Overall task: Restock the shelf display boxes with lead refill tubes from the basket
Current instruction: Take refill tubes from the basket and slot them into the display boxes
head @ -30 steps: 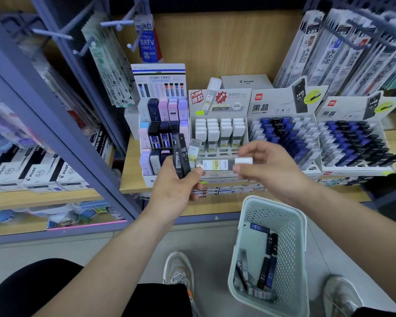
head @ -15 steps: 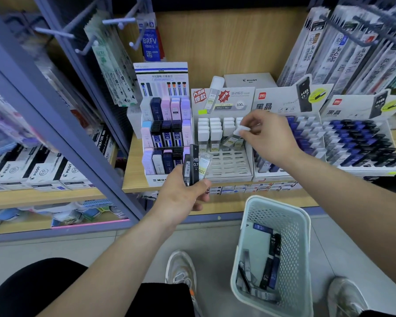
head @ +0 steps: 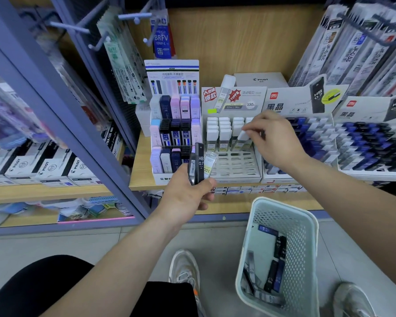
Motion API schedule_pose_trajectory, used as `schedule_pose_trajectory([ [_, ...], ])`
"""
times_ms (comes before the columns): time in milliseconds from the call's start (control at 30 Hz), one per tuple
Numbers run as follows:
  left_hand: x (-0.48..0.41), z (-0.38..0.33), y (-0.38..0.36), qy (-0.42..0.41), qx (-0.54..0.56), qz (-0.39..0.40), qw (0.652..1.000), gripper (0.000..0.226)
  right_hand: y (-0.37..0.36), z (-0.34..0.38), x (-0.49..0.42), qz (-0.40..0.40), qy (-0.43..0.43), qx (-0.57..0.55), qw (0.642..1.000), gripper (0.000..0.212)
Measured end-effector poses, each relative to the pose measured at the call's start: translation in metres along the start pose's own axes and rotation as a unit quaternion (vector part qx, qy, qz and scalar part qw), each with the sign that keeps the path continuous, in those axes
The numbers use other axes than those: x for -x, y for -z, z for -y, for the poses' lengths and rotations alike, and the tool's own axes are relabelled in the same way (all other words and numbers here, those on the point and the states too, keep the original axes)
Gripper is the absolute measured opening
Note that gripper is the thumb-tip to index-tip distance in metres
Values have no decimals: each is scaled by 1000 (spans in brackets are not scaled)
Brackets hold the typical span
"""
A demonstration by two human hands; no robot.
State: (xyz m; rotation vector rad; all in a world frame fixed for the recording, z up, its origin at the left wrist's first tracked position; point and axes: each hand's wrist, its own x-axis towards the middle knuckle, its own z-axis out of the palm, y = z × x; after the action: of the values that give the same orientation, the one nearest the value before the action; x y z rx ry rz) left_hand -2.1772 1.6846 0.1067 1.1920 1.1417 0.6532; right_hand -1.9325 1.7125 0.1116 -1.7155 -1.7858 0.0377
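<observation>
At white box [head: 236,167], R hand [head: 274,136] half-hides tube [head: 242,136]

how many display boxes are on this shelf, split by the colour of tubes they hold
pastel and dark tube box: 1
white-capped tube box: 1
blue and black tube boxes: 2
total: 4
The closed Pilot box behind them is not counted.
</observation>
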Motion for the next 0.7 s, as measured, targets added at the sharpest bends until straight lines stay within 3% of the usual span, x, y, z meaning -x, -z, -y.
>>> schedule_pose_trajectory([
  [167, -1, 0, -2, 1, -4, -1, 1000, 24, -6, 3, -6, -8, -16, 3, 1000, 14],
  [700, 4, -1, -6, -8, 2, 13, 1000, 25, -4, 16, -15, 65, -4, 107, 992, 20],
])
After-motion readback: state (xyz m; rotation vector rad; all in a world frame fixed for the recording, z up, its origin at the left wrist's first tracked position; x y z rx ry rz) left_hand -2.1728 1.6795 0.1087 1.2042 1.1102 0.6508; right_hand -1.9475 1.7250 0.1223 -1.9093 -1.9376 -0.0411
